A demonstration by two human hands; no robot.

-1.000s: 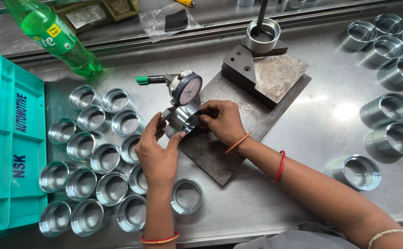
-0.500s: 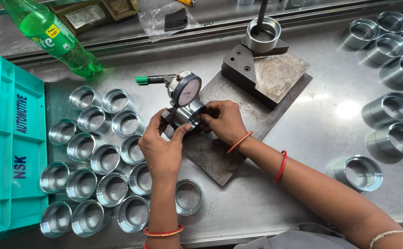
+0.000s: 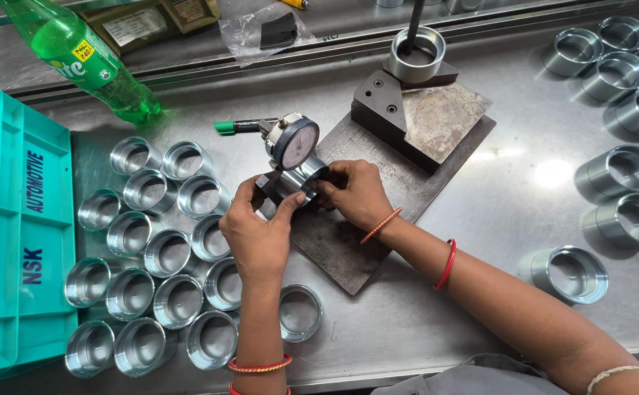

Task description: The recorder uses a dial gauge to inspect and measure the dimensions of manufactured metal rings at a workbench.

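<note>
1. Holding a shiny metal ring (image 3: 301, 179), both hands meet under a round dial gauge (image 3: 295, 143) in the middle of the bench (image 3: 510, 183).
2. The left hand (image 3: 257, 234) has its fingers (image 3: 284, 208) curled and pinching the left side of the ring.
3. The right hand (image 3: 356, 192) has its fingers pressed together on the right side of the same ring.
4. The ring sits on a dark flat plate (image 3: 341, 249), just below the gauge face.
5. Many more rings (image 3: 151, 271) stand close together left of the hands, beside a teal crate (image 3: 19, 241).
6. A green bottle (image 3: 78, 55) lies at the back of the bench.
7. Other rings (image 3: 619, 197) lie on the right, well apart.
</note>
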